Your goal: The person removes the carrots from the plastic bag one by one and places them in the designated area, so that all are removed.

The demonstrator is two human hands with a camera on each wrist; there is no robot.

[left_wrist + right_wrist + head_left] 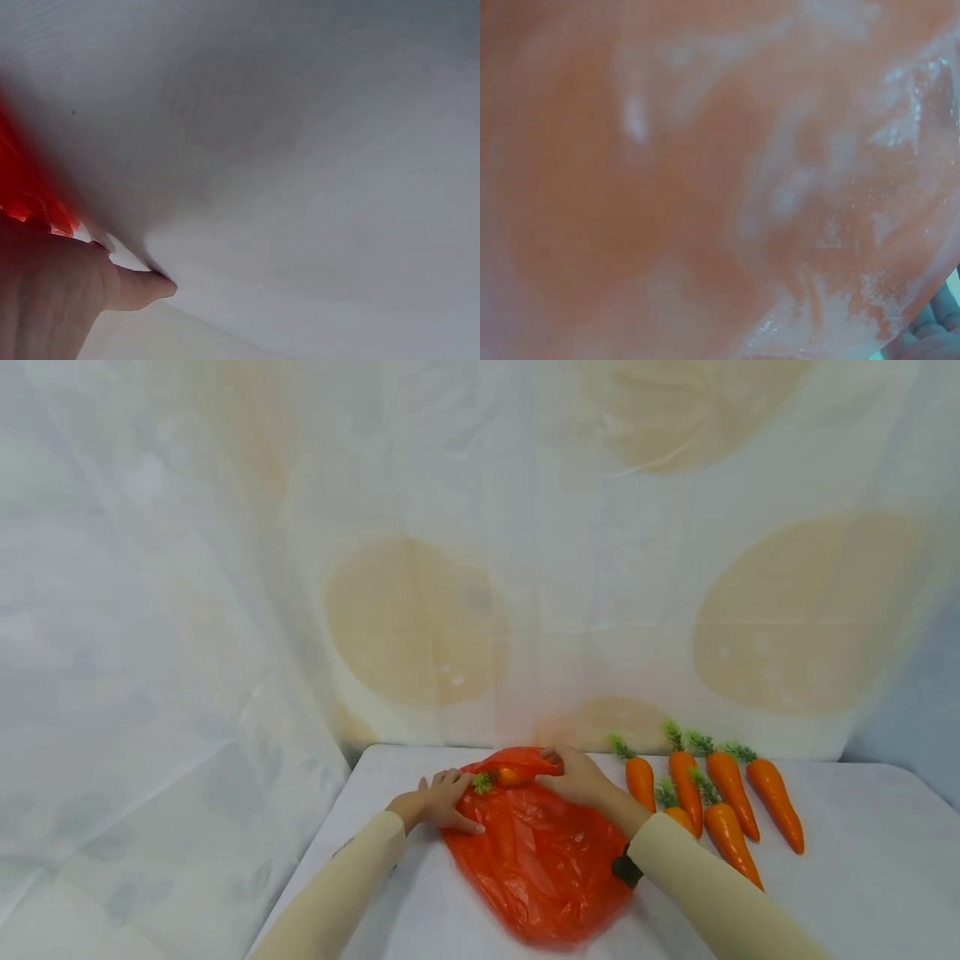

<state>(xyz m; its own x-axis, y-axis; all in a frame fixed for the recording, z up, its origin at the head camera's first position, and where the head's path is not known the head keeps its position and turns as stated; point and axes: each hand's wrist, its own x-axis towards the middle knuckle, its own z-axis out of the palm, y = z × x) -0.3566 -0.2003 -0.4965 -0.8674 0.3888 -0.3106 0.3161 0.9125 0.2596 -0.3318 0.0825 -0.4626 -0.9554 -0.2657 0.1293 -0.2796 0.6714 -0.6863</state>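
A crumpled red plastic bag (536, 868) lies on the table in the head view. At its mouth show the orange end of a carrot (510, 776) and its green leafy top; the bag covers the rest. My left hand (447, 799) rests on the bag's left edge, fingers extended beside the leaves. In the left wrist view, that hand (60, 289) has one digit stretched out along the white surface. My right hand (579, 778) pinches the bag's upper right rim between thumb and fingers. Blurred red film (667, 187) fills most of the right wrist view, with fingertips (930, 326) at the lower right.
Several carrots (776, 802) with green tops lie on the white table (862, 877) right of the bag, some partly behind my right forearm. A pale curtain (562, 568) with tan spots hangs behind the table and along its left side.
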